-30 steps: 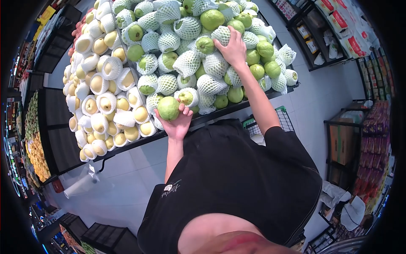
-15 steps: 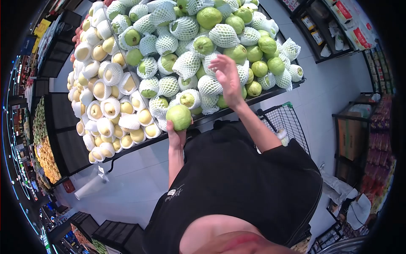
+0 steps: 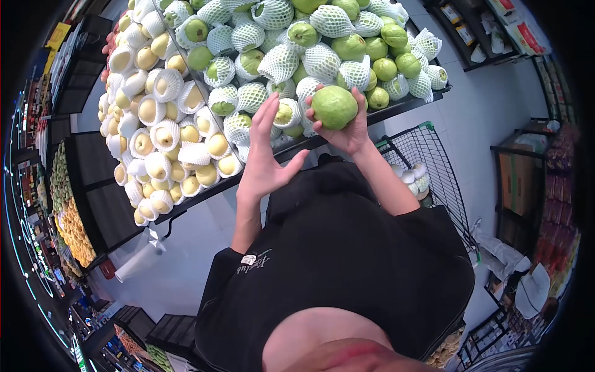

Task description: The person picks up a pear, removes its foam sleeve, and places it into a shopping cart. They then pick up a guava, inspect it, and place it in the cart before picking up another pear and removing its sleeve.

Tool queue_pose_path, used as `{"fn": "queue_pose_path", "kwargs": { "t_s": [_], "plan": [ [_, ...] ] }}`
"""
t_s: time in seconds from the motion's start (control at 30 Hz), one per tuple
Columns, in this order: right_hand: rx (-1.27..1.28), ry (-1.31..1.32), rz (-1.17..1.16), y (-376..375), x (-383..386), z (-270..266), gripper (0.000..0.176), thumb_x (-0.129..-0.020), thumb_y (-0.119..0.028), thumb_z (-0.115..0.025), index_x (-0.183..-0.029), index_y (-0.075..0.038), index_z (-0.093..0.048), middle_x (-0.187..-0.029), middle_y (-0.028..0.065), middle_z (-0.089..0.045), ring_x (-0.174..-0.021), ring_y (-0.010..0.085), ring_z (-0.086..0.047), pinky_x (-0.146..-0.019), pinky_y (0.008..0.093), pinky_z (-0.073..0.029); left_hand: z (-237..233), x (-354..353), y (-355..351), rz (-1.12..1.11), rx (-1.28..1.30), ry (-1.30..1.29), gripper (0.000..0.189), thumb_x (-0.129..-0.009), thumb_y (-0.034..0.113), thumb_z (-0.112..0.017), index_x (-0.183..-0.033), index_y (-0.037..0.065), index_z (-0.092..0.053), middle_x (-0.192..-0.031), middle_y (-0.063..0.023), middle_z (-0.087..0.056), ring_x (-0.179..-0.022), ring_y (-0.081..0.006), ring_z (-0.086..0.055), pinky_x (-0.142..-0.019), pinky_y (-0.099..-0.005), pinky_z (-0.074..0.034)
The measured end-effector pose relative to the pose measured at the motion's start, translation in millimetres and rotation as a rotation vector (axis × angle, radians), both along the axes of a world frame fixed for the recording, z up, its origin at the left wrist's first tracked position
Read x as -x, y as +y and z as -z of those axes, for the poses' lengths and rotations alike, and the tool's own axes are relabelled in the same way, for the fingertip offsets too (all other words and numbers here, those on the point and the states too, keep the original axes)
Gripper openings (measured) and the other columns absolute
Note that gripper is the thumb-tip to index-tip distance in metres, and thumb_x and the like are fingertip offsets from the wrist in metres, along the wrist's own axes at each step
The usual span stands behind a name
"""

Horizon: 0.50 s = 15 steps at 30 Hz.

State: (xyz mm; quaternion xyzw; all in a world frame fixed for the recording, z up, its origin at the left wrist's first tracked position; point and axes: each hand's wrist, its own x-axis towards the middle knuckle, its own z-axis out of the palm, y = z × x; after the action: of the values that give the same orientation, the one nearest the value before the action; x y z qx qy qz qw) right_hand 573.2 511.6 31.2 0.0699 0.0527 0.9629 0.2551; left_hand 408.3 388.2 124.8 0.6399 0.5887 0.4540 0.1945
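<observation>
A large green guava [image 3: 334, 107] without a foam net rests in my right hand [image 3: 355, 131], its fingers wrapped round the fruit's sides. My left hand [image 3: 266, 162] is raised with fingers apart and thumb stretched out, holding nothing. Both hands are in front of the near edge of the fruit display. Behind them lies a heap of guavas, many in white foam nets; a netted guava [image 3: 286, 114] sits just past my left fingertips. Bare guavas [image 3: 378, 97] lie on the heap's right side.
Yellow pears [image 3: 149, 111] in foam nets fill the display's left part, behind a thin divider [image 3: 197, 77]. A shopping cart [image 3: 434, 158] with netted fruit stands at my right. A roll of plastic bags [image 3: 137, 263] is at the lower left. Shelves [image 3: 517, 173] stand farther right.
The guava has passed from my left hand to my right hand and moved right and up. My left hand has opened and risen; my right hand has come down from above the heap.
</observation>
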Motion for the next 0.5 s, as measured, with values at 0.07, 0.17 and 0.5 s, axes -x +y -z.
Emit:
{"fn": "queue_pose_path", "kwargs": {
  "t_s": [0.07, 0.17, 0.5],
  "plan": [
    [-0.006, 0.0, 0.084, -8, -3, -1, 0.075, -0.09, -0.06, -0.061, -0.137, -0.005, -0.043, -0.131, 0.0172, -0.047, -0.116, 0.0315, -0.052, -0.092, 0.042, -0.052, 25, 24, -22, 0.037, 0.071, -0.292, 0.077, -0.081, 0.009, -0.074, -0.15, 0.006, -0.038, -0.138, -0.013, -0.054, -0.121, -0.0242, -0.057, -0.101, -0.0391, -0.044],
    [-0.065, 0.003, 0.188, -17, -6, 12, 0.08, -0.085, -0.062, -0.065, -0.135, -0.002, -0.046, -0.133, 0.0187, -0.045, -0.116, 0.0317, -0.05, -0.089, 0.0404, -0.052, 107, 56, -59, 0.009, 0.348, -0.565, 0.053, -0.09, 0.007, -0.067, -0.14, 0.004, -0.05, -0.12, -0.009, -0.064, -0.104, -0.016, -0.062, -0.091, -0.0316, -0.049],
    [0.249, -0.162, 0.29, -121, -10, 36, 0.065, -0.091, -0.054, -0.064, -0.133, -0.007, -0.05, -0.13, 0.0194, -0.05, -0.116, 0.0333, -0.053, -0.089, 0.0388, -0.054, 213, 47, -152, 0.07, 0.673, -0.587, 0.032, -0.099, 0.011, -0.061, -0.13, 0.003, -0.059, -0.109, -0.0073, -0.067, -0.099, -0.0127, -0.062, -0.092, -0.029, -0.051]
  ]
}}
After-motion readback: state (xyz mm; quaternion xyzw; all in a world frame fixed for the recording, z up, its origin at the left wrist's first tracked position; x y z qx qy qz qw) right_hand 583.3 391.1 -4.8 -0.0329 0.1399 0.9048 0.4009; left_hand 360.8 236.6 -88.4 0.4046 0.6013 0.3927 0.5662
